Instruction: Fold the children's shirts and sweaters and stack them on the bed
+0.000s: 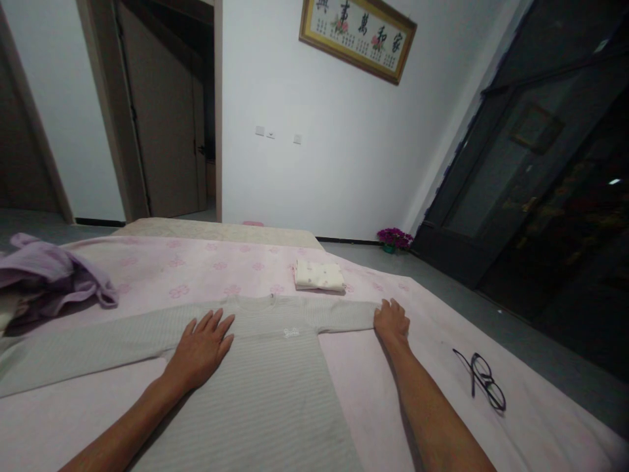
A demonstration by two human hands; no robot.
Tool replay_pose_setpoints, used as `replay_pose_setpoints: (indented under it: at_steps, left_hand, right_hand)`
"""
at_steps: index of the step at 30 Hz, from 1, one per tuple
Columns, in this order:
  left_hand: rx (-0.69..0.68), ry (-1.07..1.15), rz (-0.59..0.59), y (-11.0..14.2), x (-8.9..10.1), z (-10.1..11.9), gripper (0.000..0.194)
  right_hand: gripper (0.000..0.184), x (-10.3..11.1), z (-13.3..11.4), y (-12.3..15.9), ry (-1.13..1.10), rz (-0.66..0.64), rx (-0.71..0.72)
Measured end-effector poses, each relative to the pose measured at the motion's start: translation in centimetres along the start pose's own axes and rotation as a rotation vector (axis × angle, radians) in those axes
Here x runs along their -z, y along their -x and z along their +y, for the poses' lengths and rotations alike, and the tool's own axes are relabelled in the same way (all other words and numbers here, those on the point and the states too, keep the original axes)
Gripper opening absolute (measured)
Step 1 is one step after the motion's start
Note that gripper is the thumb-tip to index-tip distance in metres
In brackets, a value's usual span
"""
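A light grey, finely striped long-sleeved shirt (265, 387) lies spread on the pink bedsheet, with its neckline facing away from me and a small white emblem on the chest. My left hand (204, 347) rests flat on the shirt near the left shoulder, fingers stretched out and open. At the outer end of the right sleeve (346, 316), my right hand (392, 322) is closed with bent fingers on the fabric. The left sleeve (93, 347) runs out long toward the left edge of the view. Beyond the right sleeve, the visible sheet carries no more of it.
A folded cream cloth (319, 275) lies just past the collar. Black-framed glasses (484, 380) are on the sheet at right. Crumpled purple clothing (54, 275) sits at far left. The pink sheet (363, 406) ends along a slanting right edge, and purple flowers (394, 238) stand on the floor.
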State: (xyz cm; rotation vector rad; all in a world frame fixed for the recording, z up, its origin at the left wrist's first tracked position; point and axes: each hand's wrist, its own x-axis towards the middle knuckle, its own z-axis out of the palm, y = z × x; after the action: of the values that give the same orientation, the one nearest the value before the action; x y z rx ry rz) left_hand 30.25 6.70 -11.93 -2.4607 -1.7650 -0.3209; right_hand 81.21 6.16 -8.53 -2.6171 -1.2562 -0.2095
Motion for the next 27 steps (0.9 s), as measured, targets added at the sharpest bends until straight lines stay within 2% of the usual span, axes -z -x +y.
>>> replay_pose_setpoints:
  at_steps: [2,4,7,12,14,19,22,24,27]
  left_hand:
    - [0.001,-0.006,0.006,0.0,-0.1,0.0,0.055]
    - [-0.002,-0.006,0.012,-0.1,-0.1,0.0,0.055]
    - [-0.007,0.005,0.018,-0.1,-0.1,0.0,0.054]
    - [-0.005,0.025,0.010,-0.2,0.0,-0.1,0.054]
    - [-0.005,0.028,0.008,-0.2,0.0,-0.1,0.055]
    - [-0.009,0.022,0.011,-0.2,-0.3,-0.3,0.055]
    - [-0.011,0.019,0.014,-0.2,-0.4,-0.4,0.055]
    - [-0.008,0.019,0.015,-0.2,-0.4,-0.3,0.055]
    - [-0.008,0.020,0.014,-0.2,-0.3,-0.3,0.055]
  right_hand:
    - [0.048,-0.1,0.7,-0.8,-0.003,0.023,-0.090]
    - [0.048,-0.5,1.3,-1.6,-0.025,0.016,-0.120]
    - [0.043,-1.0,1.6,-3.0,-0.078,0.026,-0.074]
    - [0.046,-0.7,1.3,-5.3,-0.124,0.155,0.013]
    - [0.046,-0.7,1.4,-5.6,-0.126,0.174,0.036]
    - [0.042,-1.0,1.8,-4.4,-0.090,0.115,0.017]
    - [0.051,-0.4,0.2,-3.2,-0.064,0.173,0.010]
    - [0.052,0.1,-2.0,-2.0,-0.076,0.184,0.135]
    - [0.047,-0.2,-6.1,1.0,-0.107,0.095,0.387]
